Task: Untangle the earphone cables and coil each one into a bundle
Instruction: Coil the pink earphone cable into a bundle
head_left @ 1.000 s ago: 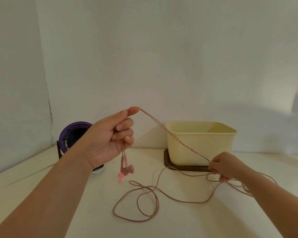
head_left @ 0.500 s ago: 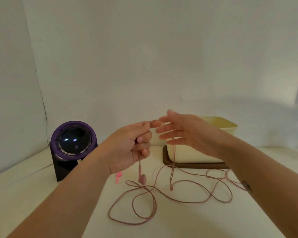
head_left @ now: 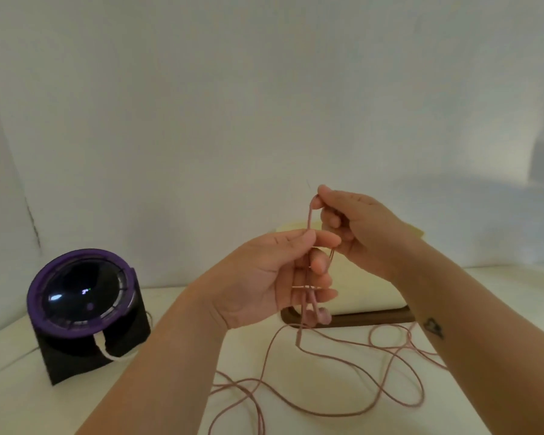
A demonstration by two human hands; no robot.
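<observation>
The earphone cable is a thin, matte, dusty-pink cord, held up over the middle of the counter. The right hand pinches its highest point between thumb and forefinger, the other fingers curled in. Just below, the left hand grips the same cord between thumb and forefinger. A short, taut, upright stretch runs between the two pinches. Strands cross the left hand's curled fingers, though how they wrap I cannot tell. Two rounded, smooth pink earbuds dangle beneath that hand, and the remaining cord falls in loose, overlapping loops towards the counter's front edge.

The counter is a plain off-white surface with a dull finish. At its back edge, behind the hands, a cream plastic tub with rounded corners stands on a dark wooden tray. Towards the left edge sits a black wedge-shaped stand carrying a glossy dark dome ringed in purple, with a white cord curling at its base. The wall is bare white, with a dark crack in the left corner.
</observation>
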